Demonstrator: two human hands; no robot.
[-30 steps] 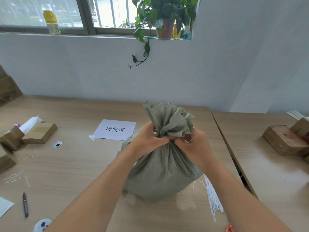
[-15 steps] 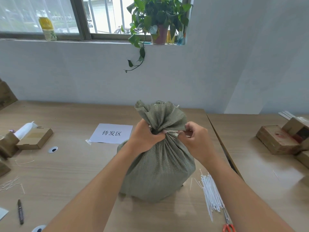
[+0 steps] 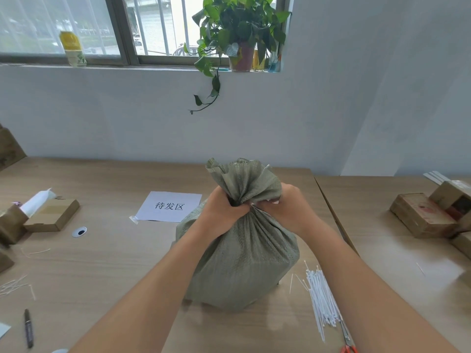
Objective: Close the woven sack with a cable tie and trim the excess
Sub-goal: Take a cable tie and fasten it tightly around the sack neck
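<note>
Head: two hands, left hand (image 3: 221, 212); right hand (image 3: 288, 210); one sack (image 3: 244, 263).

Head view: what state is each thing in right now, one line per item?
Woven sack: upright on the table, neck gathered.
Left hand: grips the sack's neck.
Right hand: grips the neck from the other side.
Cable tie: only a white sliver shows; fastening unclear.
Spare cable ties: loose bundle, lying flat.
Scissors: lying on the table, untouched.
</note>
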